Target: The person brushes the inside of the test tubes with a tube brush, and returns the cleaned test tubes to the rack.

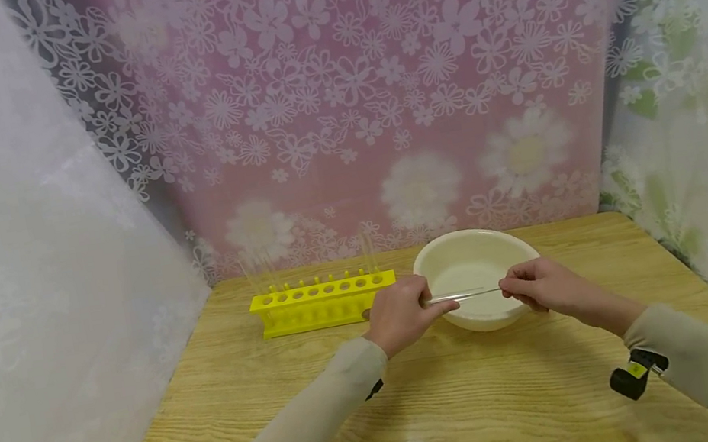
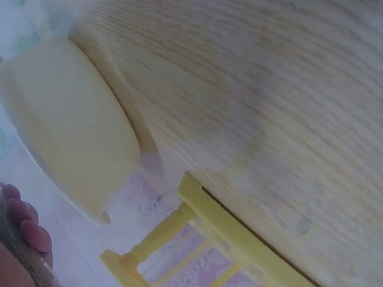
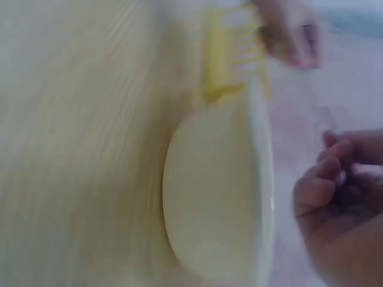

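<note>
Over the cream basin (image 1: 471, 255), my left hand (image 1: 402, 314) grips a clear glass test tube (image 1: 451, 297), held roughly level. A thin wire handle (image 1: 491, 289) comes out of the tube's right end, and my right hand (image 1: 541, 284) pinches it between thumb and fingers. Grey-brown bristles of a test tube brush (image 2: 25, 254) show beside the left fingers in the left wrist view, seemingly inside the tube. Most of the tube's left part is hidden by the left hand.
A yellow test tube rack (image 1: 315, 326) stands left of the basin, just behind the left hand. A few clear test tubes (image 1: 369, 253) stand upright at its two ends. Patterned curtains (image 1: 335, 100) close off the back and sides of the wooden table (image 1: 480, 402).
</note>
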`<state>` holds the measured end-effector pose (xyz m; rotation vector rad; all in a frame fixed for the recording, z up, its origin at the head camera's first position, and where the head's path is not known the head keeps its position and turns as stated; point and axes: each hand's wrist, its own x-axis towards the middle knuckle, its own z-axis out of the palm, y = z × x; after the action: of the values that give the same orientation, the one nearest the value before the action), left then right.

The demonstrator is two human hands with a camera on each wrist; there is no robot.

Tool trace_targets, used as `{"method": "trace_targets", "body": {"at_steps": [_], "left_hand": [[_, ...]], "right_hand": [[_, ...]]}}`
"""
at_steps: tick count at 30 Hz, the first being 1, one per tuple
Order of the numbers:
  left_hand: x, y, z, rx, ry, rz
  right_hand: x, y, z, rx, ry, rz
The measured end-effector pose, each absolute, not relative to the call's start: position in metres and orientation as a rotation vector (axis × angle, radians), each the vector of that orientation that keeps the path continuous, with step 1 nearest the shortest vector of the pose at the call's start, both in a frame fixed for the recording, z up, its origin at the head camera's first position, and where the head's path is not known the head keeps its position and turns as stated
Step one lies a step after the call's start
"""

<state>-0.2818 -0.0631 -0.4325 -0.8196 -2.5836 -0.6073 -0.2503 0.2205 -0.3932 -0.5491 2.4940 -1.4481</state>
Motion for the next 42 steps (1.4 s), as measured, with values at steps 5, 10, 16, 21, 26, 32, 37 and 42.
{"method": "trace_targets", "body": {"at_steps": [5,10,16,21,26,32,37,42], "left_hand": [[-0.283,-0.064,-0.433,-0.776,-2.629,-0.691],[-0.284,-0.064,-0.435,-0.763,-2.646,-0.738],[-0.283,-0.063,-0.435,-0.767,-2.665,-0.8],[-0.282,-0.064,-0.434,-0.773,-2.661,-0.762],[-0.283,-0.064,-0.433,-0.814,-2.604,-0.615],[-0.282,-0.066,-0.432,-0.853,-2.555,-0.496],[-0.283,-0.065,-0.433,-0.908,-2.491,-0.429],[-0.283,-0.066,-0.433,-0.923,-2.506,-0.436]], "right_hand": [[-0.25,0.219,-0.407,-1.156,3.153,-0.981],[-0.254,0.219,-0.412,-1.762,3.433,-0.483],[-0.257,0.222,-0.408,-2.122,3.361,-0.096],[-0.255,0.223,-0.407,-1.974,3.318,-0.265],[-0.253,0.223,-0.404,-1.397,3.113,-0.866],[-0.255,0.225,-0.395,-1.036,2.751,-1.036],[-0.259,0.225,-0.395,-1.02,2.528,-1.029],[-0.262,0.225,-0.395,-1.066,2.501,-0.988]]}}
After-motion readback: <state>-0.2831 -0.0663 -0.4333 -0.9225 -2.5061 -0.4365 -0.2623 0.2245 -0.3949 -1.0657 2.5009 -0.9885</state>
